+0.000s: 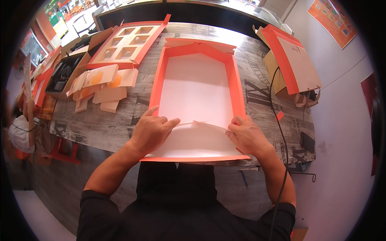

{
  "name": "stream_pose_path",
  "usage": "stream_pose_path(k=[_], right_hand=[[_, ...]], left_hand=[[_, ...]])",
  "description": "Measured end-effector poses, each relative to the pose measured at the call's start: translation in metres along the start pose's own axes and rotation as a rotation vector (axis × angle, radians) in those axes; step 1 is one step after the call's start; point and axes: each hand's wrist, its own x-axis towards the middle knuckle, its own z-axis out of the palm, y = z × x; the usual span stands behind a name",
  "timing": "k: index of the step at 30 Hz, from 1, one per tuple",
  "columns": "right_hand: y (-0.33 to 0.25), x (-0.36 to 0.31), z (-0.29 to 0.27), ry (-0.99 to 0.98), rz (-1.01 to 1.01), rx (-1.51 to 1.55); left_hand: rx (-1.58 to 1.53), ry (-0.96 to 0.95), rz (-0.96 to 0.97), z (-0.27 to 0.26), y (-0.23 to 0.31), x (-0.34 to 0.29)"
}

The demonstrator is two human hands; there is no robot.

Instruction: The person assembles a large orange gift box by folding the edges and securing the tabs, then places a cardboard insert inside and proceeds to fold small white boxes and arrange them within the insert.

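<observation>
A partly folded cardboard box (197,90), orange on its side walls and white inside, lies in front of me. Its left, right and far walls stand up. The far wall bends at its middle, with a loose orange strip beyond it. Toward my body a wide white flap (192,144) with an orange edge lies open, reaching the table's front edge. My left hand (152,130) is closed on the near left corner, its thumb pointing inward. At the near right corner my right hand (246,134) pinches the cardboard. A thin raised cardboard edge runs between both hands.
Several cut cardboard pieces (110,86) lie at left, below an orange tray with square openings (126,44). A brown box of black items (66,72) stands farther left. At right are an orange and beige gift bag (295,60), a black cable (276,116) and a phone-like dark object (308,141).
</observation>
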Motion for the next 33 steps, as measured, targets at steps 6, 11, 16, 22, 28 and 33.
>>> stream_pose_path(k=[6, 11, 16, 22, 28, 33], right_hand=[[0.006, 0.000, 0.004, 0.004, -0.008, 0.033], [0.007, -0.003, 0.006, 0.071, -0.056, -0.078], [-0.012, 0.003, -0.012, 0.267, -0.111, -0.334], [-0.024, 0.025, -0.020, 0.087, -0.280, -0.036], [-0.023, 0.035, -0.005, -0.028, -0.253, 0.076], [-0.013, 0.029, -0.004, 0.075, -0.290, 0.141]], left_hand=[[-0.035, -0.102, 0.021, -0.004, -0.004, 0.002], [-0.080, -0.161, 0.029, -0.006, -0.006, 0.001], [-0.064, -0.170, 0.039, -0.002, -0.010, -0.002], [-0.051, -0.184, 0.051, -0.002, -0.009, -0.002], [-0.149, -0.158, 0.042, -0.005, -0.011, -0.001], [-0.438, -0.219, -0.057, -0.022, -0.026, -0.003]])
